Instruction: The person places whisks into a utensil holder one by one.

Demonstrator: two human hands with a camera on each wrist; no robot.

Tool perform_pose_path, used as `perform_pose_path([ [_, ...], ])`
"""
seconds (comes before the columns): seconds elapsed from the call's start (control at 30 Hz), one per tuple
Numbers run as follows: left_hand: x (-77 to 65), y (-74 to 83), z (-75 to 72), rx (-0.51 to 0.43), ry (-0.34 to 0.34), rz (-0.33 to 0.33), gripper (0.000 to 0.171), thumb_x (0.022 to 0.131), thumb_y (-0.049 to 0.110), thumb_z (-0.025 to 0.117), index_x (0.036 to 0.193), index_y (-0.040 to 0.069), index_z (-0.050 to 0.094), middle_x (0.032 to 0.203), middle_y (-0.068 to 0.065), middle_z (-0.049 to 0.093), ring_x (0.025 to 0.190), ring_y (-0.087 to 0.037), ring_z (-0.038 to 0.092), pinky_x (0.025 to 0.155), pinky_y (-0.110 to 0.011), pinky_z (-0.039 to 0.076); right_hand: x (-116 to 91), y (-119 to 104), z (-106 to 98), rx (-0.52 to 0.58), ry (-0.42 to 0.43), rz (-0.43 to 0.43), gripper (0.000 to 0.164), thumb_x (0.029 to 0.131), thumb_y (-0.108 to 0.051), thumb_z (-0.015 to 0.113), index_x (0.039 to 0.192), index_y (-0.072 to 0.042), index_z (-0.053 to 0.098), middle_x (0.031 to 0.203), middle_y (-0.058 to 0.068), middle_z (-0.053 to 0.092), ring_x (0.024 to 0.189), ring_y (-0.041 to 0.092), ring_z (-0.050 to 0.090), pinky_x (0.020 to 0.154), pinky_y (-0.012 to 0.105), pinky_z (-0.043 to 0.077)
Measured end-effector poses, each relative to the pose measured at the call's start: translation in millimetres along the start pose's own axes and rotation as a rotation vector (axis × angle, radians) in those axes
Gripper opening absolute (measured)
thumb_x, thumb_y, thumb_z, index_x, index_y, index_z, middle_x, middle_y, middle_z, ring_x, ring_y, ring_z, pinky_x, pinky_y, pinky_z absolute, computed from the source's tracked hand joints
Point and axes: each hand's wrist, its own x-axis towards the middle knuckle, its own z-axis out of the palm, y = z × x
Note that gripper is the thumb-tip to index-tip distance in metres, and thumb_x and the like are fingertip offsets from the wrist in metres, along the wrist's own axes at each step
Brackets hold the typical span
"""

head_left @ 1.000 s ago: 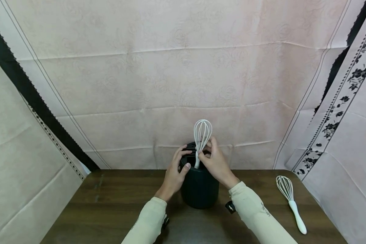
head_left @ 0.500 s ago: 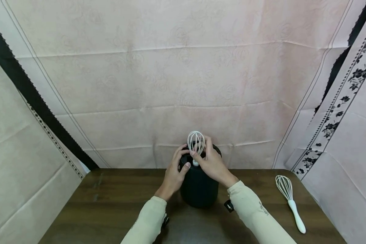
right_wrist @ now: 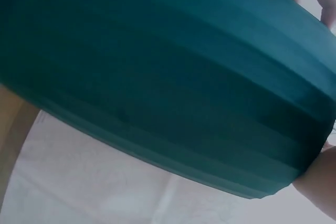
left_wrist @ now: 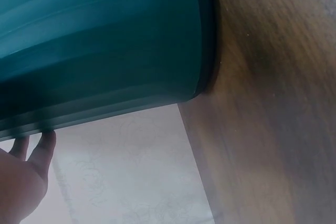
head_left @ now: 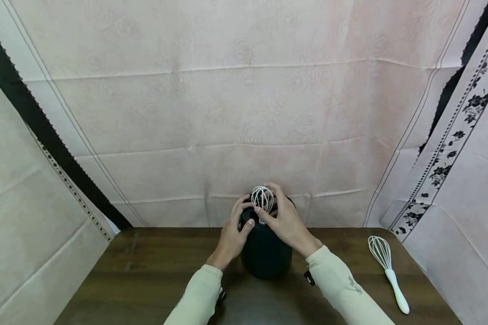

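Note:
A dark green utensil holder [head_left: 267, 257] stands upright on the wooden table, its ribbed wall [left_wrist: 105, 45] filling much of the left wrist view. My left hand [head_left: 232, 232] grips its upper left side, thumb in front and fingers around the back of the rim. A white whisk [head_left: 262, 198] stands in the holder, wire head up, with the handle down inside and mostly hidden. My right hand [head_left: 286, 221] pinches the whisk's wire head between thumb and fingers, over the holder's mouth. Across the right wrist view runs the holder's wall [right_wrist: 157, 77], with part of the right hand at its right edge.
A second white whisk [head_left: 390, 275] lies on the table at the right, wire head toward the back. Behind the wooden table [head_left: 154, 280] hangs a pale cloth [head_left: 244, 113]. More cloth with dark trim closes off both sides.
The whisk has gone down into the holder, so less of its head and handle shows above the rim. My right hand has shifted slightly left with it; the left hand stays in place.

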Motion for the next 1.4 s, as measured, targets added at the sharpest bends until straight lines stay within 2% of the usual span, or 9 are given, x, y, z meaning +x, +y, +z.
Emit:
perform_pose_path([
  [0.23,-0.1,-2.7,0.8,-0.025,0.0,0.013,0.041,0.108,0.035,0.057,0.147,0.025,0.052,0.169,0.012,0.03,0.149,-0.025,0.041,0.11,-0.06,0.045,-5.8,1.1,-1.8,-0.065,-0.01,-0.067,0.066,0.094,-0.016,0.083,0.151,-0.01,0.049,0.138,0.009,0.058,0.113,0.023,0.061,0.084,0.041,0.06],
  [0.47,-0.3,-1.5,1.2,-0.04,-0.001,0.011,0.04,0.109,0.039,0.056,0.148,0.028,0.052,0.17,0.01,0.029,0.149,-0.026,0.04,0.108,-0.068,0.044,-7.5,-4.4,-9.1,-0.096,-0.038,-0.049,0.067,0.086,-0.011,0.089,0.146,-0.011,0.061,0.119,0.009,0.06,0.098,0.022,0.065,0.084,0.041,0.061],
  [0.57,-0.1,-1.3,1.4,-0.037,-0.003,0.011,0.04,0.109,0.038,0.055,0.148,0.03,0.051,0.17,0.01,0.029,0.15,-0.026,0.039,0.108,-0.071,0.042,-8.0,-6.9,-14.0,-0.102,-0.09,-0.053,0.067,0.088,-0.01,0.086,0.149,-0.011,0.059,0.118,0.009,0.063,0.096,0.022,0.067,0.086,0.039,0.061],
  [0.7,0.4,-2.5,1.6,-0.037,-0.01,0.022,0.04,0.11,0.035,0.055,0.149,0.03,0.05,0.171,0.01,0.028,0.151,-0.026,0.038,0.109,-0.07,0.041,-9.2,-10.3,-20.6,-0.103,-0.156,-0.026,0.064,0.096,-0.012,0.08,0.155,-0.011,0.054,0.124,0.01,0.064,0.101,0.023,0.067,0.091,0.04,0.06],
  [0.8,-0.1,-3.4,1.2,-0.037,-0.01,0.028,0.04,0.109,0.035,0.055,0.149,0.03,0.05,0.171,0.01,0.028,0.151,-0.027,0.037,0.108,-0.071,0.042,-10.3,-11.8,-23.0,-0.097,-0.165,-0.007,0.066,0.098,-0.013,0.077,0.158,-0.009,0.049,0.126,0.011,0.061,0.106,0.024,0.066,0.095,0.042,0.059],
  [0.93,-0.5,-7.5,-1.0,-0.051,-0.028,0.039,0.042,0.108,0.035,0.057,0.15,0.03,0.05,0.171,0.008,0.027,0.151,-0.029,0.037,0.107,-0.071,0.043,-12.2,-12.8,-24.0,-0.05,-0.13,0.009,0.067,0.097,-0.011,0.078,0.157,-0.006,0.049,0.126,0.012,0.061,0.111,0.028,0.065,0.098,0.045,0.058],
  [1.17,-2.4,-8.3,-1.8,-0.086,-0.054,0.02,0.054,0.101,0.038,0.07,0.151,0.031,0.049,0.171,0.009,0.027,0.148,-0.027,0.041,0.104,-0.06,0.049,-23.1,-13.6,-37.7,0.003,-0.057,0.042,0.051,0.098,-0.013,0.077,0.145,-0.005,0.059,0.131,0.013,0.063,0.118,0.029,0.063,0.1,0.047,0.057],
  [1.3,-2.6,-6.6,-1.2,-0.073,-0.051,0.003,0.057,0.099,0.038,0.074,0.15,0.034,0.049,0.171,0.011,0.027,0.15,-0.027,0.039,0.109,-0.066,0.044,-40.8,-9.4,-57.8,0.039,0.028,0.064,0.044,0.101,-0.016,0.073,0.143,-0.007,0.061,0.131,0.016,0.064,0.117,0.03,0.064,0.098,0.046,0.057],
  [1.4,-2.1,-4.3,-2.4,-0.067,-0.044,-0.022,0.058,0.098,0.039,0.074,0.149,0.038,0.048,0.171,0.015,0.026,0.151,-0.026,0.038,0.11,-0.071,0.039,-57.4,-3.9,-74.9,0.034,0.089,0.082,0.044,0.103,-0.017,0.071,0.145,-0.009,0.06,0.132,0.014,0.065,0.118,0.029,0.065,0.097,0.036,0.057],
])
